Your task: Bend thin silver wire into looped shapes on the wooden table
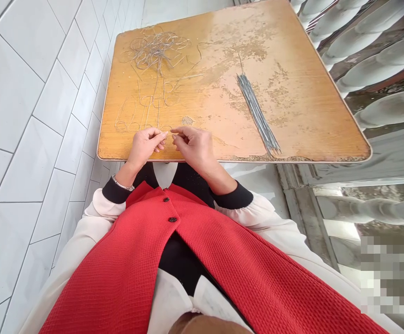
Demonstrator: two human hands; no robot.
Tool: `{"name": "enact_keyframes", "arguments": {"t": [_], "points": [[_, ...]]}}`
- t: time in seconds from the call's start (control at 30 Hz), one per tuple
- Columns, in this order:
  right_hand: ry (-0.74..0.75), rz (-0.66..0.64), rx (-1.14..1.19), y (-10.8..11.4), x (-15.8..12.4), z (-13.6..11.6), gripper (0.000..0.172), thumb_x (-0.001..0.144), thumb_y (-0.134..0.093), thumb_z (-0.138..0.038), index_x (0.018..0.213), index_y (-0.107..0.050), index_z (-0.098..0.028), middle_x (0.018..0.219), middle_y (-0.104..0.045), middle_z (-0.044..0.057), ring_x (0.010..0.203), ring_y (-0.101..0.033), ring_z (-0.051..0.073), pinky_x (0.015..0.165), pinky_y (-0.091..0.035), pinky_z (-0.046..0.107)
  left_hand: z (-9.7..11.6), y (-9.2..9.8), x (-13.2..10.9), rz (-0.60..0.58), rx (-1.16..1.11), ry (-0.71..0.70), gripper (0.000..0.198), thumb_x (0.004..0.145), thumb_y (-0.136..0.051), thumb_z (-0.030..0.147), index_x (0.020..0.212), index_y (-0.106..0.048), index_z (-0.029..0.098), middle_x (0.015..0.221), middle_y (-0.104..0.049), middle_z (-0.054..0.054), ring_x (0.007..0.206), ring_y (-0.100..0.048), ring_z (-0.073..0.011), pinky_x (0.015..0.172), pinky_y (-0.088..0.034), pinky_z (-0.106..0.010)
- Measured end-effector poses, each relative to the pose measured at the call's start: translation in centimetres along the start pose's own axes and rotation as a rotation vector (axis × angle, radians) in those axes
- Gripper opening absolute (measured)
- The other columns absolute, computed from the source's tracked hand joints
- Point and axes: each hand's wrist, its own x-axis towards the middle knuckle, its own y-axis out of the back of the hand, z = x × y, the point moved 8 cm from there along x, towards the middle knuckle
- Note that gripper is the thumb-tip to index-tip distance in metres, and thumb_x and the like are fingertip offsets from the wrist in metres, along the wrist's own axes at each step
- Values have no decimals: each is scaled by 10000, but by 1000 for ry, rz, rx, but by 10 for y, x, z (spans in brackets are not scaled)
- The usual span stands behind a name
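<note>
Both hands are close together over the table's near edge, left of its middle. My left hand (147,144) is closed in a pinch, its fingertips on a thin wire that barely shows. Just to its right, my right hand (195,146) also pinches, with a bit of thin wire at its fingertips. Beyond the hands, several thin wire pieces (148,111), some straight and some curled, lie on the wood. A tangled heap of wire (158,50) rests at the table's far left. To the right lies a bundle of straight grey rods (257,112), one sticking out at its far end.
The wooden table (219,99) has a worn, peeling surface and rounded corners. A white tiled wall (24,102) runs along the left. On the right stands a white balustrade (379,69). A small grainy patch (187,120) is just beyond my right hand.
</note>
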Motion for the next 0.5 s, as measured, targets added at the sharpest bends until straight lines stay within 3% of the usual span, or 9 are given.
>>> {"name": "enact_keyframes", "arguments": {"t": [0.17, 0.37, 0.5], "points": [[-64, -12, 20, 1, 0, 0, 194, 910, -580, -244, 869, -761, -186, 696, -695, 24, 621, -645, 164, 670, -512, 311, -1, 0, 3, -20, -10, 62, 302, 934, -683, 184, 649, -594, 139, 557, -590, 48, 470, -555, -20, 473, -402, -136], [-292, 43, 165, 3, 6, 19, 157, 868, -605, -170, 741, -698, -168, 556, -607, -27, 448, -537, 107, 550, -468, 259, -3, 2, -2, -30, -77, 196, 371, 983, -607, 477, 836, -657, 139, 611, -630, 22, 486, -591, -43, 468, -409, -152], [-294, 107, 151, 7, 8, 21, 147, 853, -601, -170, 749, -705, -169, 568, -622, -30, 458, -566, 108, 568, -483, 257, -5, 0, -8, -61, -60, 224, 230, 990, -625, 346, 884, -649, 144, 653, -652, 29, 506, -610, -42, 470, -412, -148]]}}
